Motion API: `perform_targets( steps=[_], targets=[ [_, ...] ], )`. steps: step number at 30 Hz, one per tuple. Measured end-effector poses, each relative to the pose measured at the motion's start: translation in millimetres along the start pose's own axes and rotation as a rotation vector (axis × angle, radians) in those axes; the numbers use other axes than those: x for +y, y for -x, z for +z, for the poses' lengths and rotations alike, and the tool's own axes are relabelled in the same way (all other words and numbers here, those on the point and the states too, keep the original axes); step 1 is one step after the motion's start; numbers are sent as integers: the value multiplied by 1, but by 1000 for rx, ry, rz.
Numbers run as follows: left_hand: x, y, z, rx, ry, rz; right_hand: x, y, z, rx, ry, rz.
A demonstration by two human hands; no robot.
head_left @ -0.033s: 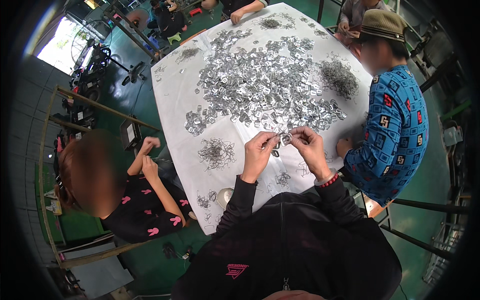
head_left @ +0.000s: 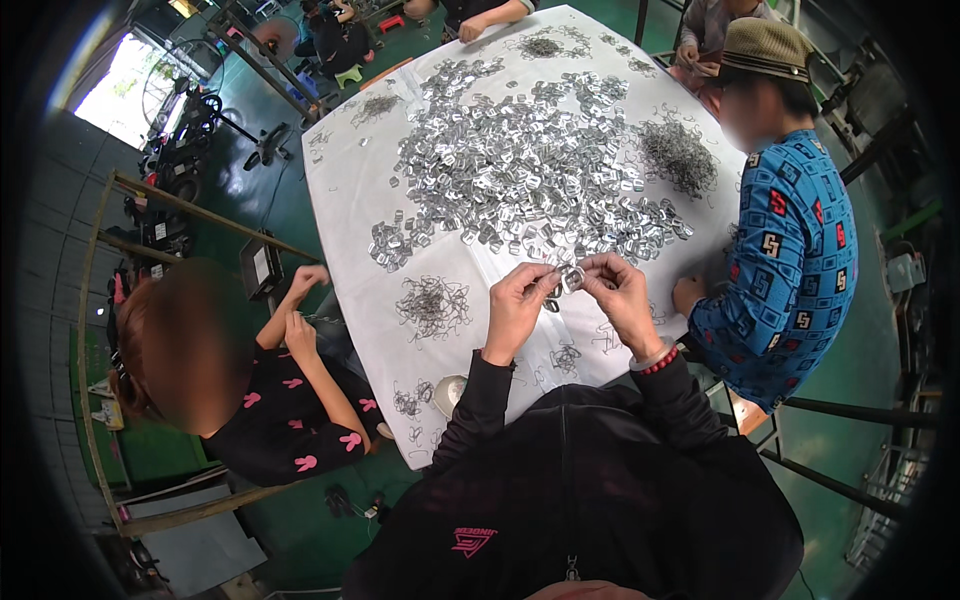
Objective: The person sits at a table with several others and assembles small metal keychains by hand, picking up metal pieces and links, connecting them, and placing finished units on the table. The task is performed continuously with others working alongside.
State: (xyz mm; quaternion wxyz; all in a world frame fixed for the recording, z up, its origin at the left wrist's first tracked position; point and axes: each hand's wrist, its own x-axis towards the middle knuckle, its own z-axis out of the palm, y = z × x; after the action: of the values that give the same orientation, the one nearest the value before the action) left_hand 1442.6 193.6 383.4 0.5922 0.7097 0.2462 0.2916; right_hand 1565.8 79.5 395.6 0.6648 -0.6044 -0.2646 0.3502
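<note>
My left hand (head_left: 515, 312) and my right hand (head_left: 624, 302) meet over the near side of the white-covered table (head_left: 455, 255). Both are closed in a pinch, fingertips on small silver metal buckles (head_left: 571, 279). One buckle sits between the two hands, and darker pieces hang below the left fingertips. Whether a thin wire hook is also pinched there is too small to tell. Just beyond my hands spreads a large heap of loose silver buckles (head_left: 520, 165). Left of my left hand lies a pile of thin wire hooks (head_left: 433, 306).
More wire hooks (head_left: 680, 155) lie at the right, beside a person in a blue patterned shirt (head_left: 790, 260). A pale bowl (head_left: 450, 393) stands by my left sleeve. On the left, another person's hands (head_left: 301, 335) work off the table's edge. Other people sit at the far side.
The raised hand of the person on the left has shifted slightly up and to the right. My own hands hold nearly the same place.
</note>
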Motion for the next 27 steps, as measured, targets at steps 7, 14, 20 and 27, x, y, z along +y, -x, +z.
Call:
perform_targets(
  steps=[7,14,20,27],
  targets=[
    [-8,2,3,-48,142,-98,-15,-10,-27,-137,-31,317],
    [-4,-1,-8,66,23,-53,1,-14,-28,123,807,-291],
    [0,2,-16,81,32,-9,4,-27,-43,128,899,-267],
    [-3,4,-17,59,159,-34,17,-34,-42,87,606,-6]
  ],
)
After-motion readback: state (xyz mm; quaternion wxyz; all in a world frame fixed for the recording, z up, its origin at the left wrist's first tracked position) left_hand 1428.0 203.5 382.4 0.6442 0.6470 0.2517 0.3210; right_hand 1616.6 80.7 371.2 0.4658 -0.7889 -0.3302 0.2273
